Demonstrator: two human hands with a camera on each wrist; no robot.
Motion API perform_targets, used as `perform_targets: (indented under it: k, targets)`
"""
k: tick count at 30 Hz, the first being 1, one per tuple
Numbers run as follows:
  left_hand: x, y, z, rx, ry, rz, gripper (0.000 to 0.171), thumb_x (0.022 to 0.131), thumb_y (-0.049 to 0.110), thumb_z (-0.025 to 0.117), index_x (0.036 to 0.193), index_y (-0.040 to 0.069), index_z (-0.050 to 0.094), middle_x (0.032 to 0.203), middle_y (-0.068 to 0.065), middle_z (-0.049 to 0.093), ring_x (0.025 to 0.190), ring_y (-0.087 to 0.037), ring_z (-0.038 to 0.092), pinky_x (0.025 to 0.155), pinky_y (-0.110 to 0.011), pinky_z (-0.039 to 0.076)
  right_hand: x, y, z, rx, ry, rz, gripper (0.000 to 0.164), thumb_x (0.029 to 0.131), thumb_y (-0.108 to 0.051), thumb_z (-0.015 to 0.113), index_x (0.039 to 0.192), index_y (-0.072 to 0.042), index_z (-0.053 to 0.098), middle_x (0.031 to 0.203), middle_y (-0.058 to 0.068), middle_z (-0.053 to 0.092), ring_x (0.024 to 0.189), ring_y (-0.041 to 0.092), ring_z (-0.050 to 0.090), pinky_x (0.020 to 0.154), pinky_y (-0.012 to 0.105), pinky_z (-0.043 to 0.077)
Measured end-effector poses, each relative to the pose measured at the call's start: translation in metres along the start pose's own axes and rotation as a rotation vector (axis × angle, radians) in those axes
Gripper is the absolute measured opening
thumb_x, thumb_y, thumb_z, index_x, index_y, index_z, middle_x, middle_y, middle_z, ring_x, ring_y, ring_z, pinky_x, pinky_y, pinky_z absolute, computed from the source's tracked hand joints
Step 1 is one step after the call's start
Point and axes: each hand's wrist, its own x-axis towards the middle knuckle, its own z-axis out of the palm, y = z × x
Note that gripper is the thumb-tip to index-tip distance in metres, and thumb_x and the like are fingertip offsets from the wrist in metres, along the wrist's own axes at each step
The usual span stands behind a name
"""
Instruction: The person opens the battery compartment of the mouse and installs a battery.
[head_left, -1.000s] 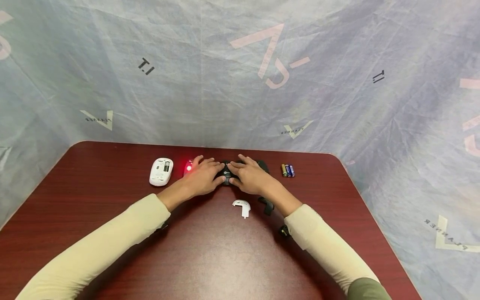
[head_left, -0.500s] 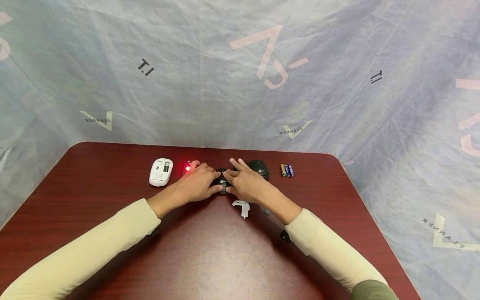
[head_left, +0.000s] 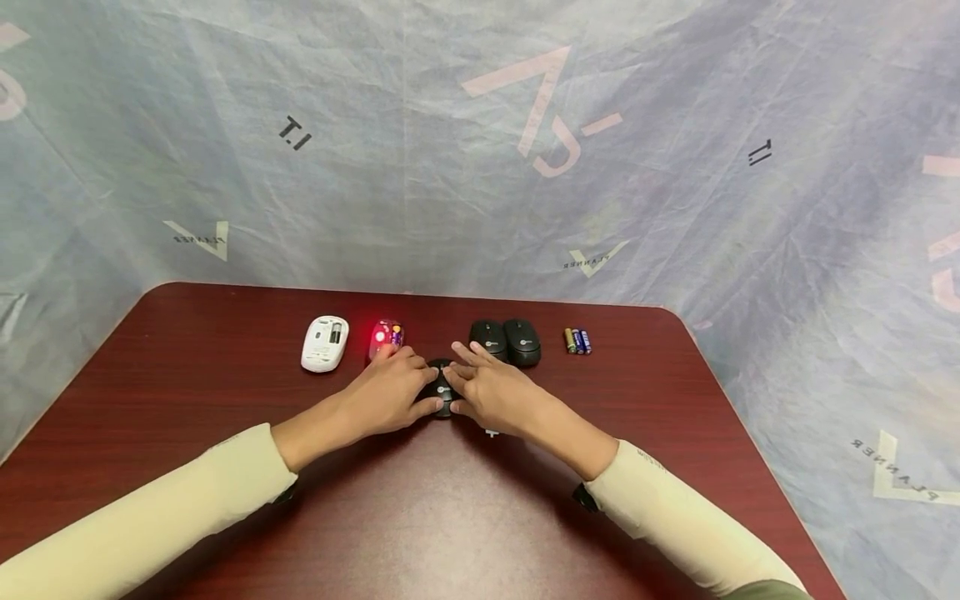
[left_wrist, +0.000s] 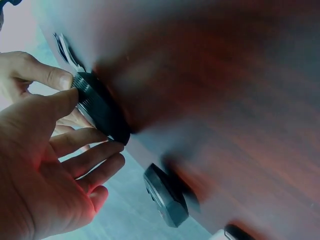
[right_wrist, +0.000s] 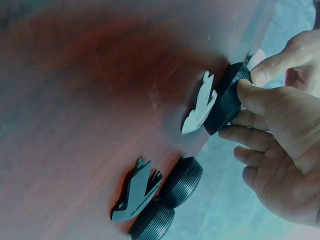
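Both hands hold one black computer mouse (head_left: 444, 390) between them near the middle of the table. My left hand (head_left: 382, 390) has its thumb and index finger on the mouse's left side; in the left wrist view its other fingers are loosely bent. From the right side, my right hand (head_left: 498, 395) touches the mouse with thumb and fingers, its outer fingers extended. Just behind stand two black mice (head_left: 522, 342) side by side. A white L-shaped battery cover (right_wrist: 200, 107) lies close to the held mouse, mostly hidden under my right hand in the head view.
An upturned white mouse (head_left: 325, 343) with its battery compartment uncovered lies at the left. Beside it glows an upturned red mouse (head_left: 387, 335). Several small batteries (head_left: 577, 341) stand in a row at the right. A black cover (right_wrist: 134, 192) lies near the two mice.
Both hands have drawn the black mouse from the row toward the table's near side. The two black mice behind have come into view; the white cover is now mostly hidden by the right hand.
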Motion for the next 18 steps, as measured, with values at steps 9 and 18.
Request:
perform_targets:
  k: [9,18]
  targets:
    - [-0.015,0.027,-0.017,0.032,-0.119,-0.051,0.055,0.099,0.045,0.086,0.132,0.002,0.08,0.12,-0.015,0.081,0.106,-0.031,0.078,0.095,-0.046,0.065,-0.019,-0.014,-0.001,0.048,0.006,-0.015,0.06,0.114,-0.04,0.069,0.16,-0.002,0.062,0.161,0.017,0.066,0.161,0.035,0.053,0.14,0.05,0.038]
    - [-0.017,0.035,-0.015,-0.161,-0.23,-0.203,0.075,0.099,0.042,0.089,0.15,-0.008,0.067,0.146,-0.027,0.073,0.13,-0.04,0.076,0.105,-0.054,0.067,-0.024,-0.014,0.002,0.203,0.003,0.05,0.075,0.105,-0.046,0.081,0.163,-0.004,0.058,0.166,0.02,0.06,0.151,0.044,0.062,0.122,0.053,0.058]
